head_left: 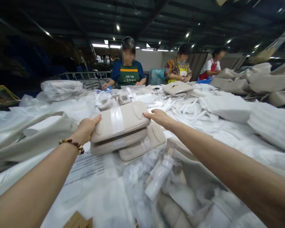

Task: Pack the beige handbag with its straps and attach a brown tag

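Observation:
A stack of beige flat padded pieces [123,126] lies on the white-covered table [92,190], the top one wrapped by a band of clear tape. My left hand [86,129], with a bead bracelet on the wrist, grips the left end of the top piece, thumb on top. At the right end of the same piece my right hand [159,117] presses with its fingers against the edge. Two more beige pieces lie under it, the lowest one [142,144] sticking out to the right.
A clear plastic bag with white-wrapped parts [171,183] lies near my right arm. A beige bag with a strap [35,136] lies at left. White wrapping and beige bags cover the table. Three people [128,71] work at the far side.

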`<state>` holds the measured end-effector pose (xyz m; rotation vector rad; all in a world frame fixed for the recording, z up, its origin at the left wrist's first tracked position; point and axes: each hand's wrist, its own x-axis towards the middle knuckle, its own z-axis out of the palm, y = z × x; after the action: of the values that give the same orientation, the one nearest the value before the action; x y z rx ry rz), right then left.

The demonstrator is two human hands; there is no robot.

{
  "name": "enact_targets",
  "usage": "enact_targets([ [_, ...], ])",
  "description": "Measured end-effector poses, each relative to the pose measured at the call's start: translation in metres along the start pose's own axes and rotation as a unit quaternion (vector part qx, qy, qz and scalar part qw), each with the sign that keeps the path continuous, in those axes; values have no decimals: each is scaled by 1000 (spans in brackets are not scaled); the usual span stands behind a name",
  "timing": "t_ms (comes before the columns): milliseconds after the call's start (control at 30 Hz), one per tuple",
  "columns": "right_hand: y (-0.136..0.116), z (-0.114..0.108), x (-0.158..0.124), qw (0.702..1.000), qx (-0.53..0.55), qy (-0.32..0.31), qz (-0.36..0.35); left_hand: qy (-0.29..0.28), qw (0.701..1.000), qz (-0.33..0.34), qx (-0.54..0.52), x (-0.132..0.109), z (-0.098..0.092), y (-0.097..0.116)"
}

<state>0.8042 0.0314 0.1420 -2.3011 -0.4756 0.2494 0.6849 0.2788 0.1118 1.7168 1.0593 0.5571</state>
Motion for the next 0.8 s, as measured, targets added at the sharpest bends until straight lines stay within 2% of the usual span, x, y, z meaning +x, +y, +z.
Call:
enact_targets([
  [133,33,-48,-58,999,-48,-7,-7,23,986,100,129,-28,-10,5],
  [200,60,-73,-91,998,-63,-6,5,41,971,169,166,-56,-10,3],
  [267,90,-94,-124,997,-73,-10,23,46,943,272,188,-91,-5,-9],
  [333,115,-108,-152,995,-80,-34,42,-3,887,418,194,-132,4,-32],
  [367,125,-112,-164,993,-90,-52,52,-46,876,443,182,-154,9,-46],
  [400,133,-113,-173,990,-106,-71,62,-87,880,435,170,-176,14,-61],
  [467,141,-109,-185,981,-158,-96,65,-146,904,378,136,-217,23,-86],
  [533,141,-102,-190,970,-221,-97,38,-171,935,293,100,-251,29,-101],
  [600,139,-93,-190,962,-258,-90,4,-160,970,176,58,-276,30,-104],
  [667,138,-86,-190,959,-270,-90,-11,-132,989,71,14,-292,30,-104],
  [733,139,-82,-190,957,-276,-92,-10,-103,994,2,-33,-302,29,-109],
  [800,139,-80,-192,954,-287,-92,-9,-89,993,-39,-67,-308,29,-122],
])
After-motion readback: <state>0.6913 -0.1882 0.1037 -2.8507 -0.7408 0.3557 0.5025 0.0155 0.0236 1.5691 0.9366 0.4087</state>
